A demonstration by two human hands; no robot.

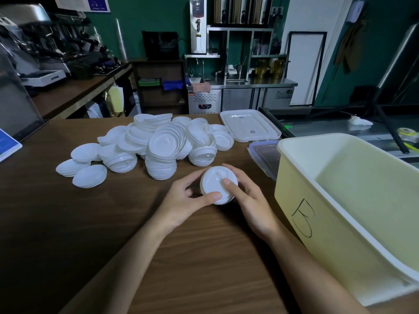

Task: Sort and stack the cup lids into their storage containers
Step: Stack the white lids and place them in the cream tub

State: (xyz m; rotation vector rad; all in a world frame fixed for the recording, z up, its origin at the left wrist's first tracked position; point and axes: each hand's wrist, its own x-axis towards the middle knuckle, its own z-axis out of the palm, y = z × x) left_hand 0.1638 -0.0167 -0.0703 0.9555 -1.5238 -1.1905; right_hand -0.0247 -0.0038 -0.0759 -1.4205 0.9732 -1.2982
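Forearms near me, my left hand [181,201] and right hand [252,201] both curled round a short stack of lids [216,184] over the table [68,223], thumbs on top. Squaring-up step, I judged; the next move would need a level lift right, over the rim of the yellow bin [317,223].

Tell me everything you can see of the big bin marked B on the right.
The bin is a large rectangular tub of pale cream plastic, as it looks, with a thick white rim and rounded corners. A hand-drawn black B marks its near wall. It stands upright, lidless, on the wooden counter; the inside that shows holds nothing. The left hand and right hand, gripping a lid stack, do not touch it.
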